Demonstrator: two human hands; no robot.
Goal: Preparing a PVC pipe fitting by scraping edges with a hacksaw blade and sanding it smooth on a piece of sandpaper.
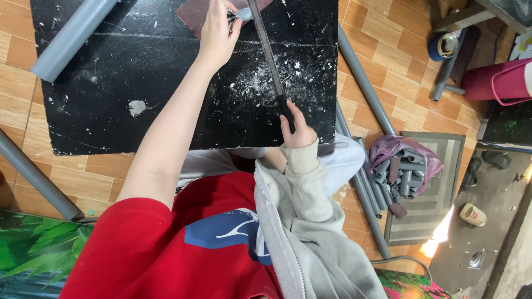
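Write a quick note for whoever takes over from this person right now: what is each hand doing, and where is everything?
Left hand: pinching a small grey plastic pipe piece against the black, dust-speckled board.
Right hand: gripping the black handle of a long flat metal file, its blade laid across the piece.
Nearby: brown sandpaper sheet under the piece.
Done: white shavings already litter the board.
Left: more cut pieces wait in the purple plastic bag.

One black board [138, 83] lies on the tiled floor, with one long file [269, 52] across it and one sheet of reddish sandpaper [194, 14] at its far edge. One fat grey pipe [72, 36] crosses the far left corner. Right of the board lie about three thin grey pipes [366, 88]. One pink bag [402, 158] holds many short pipe pieces, too bunched to count. Two hands [219, 33] are in view.
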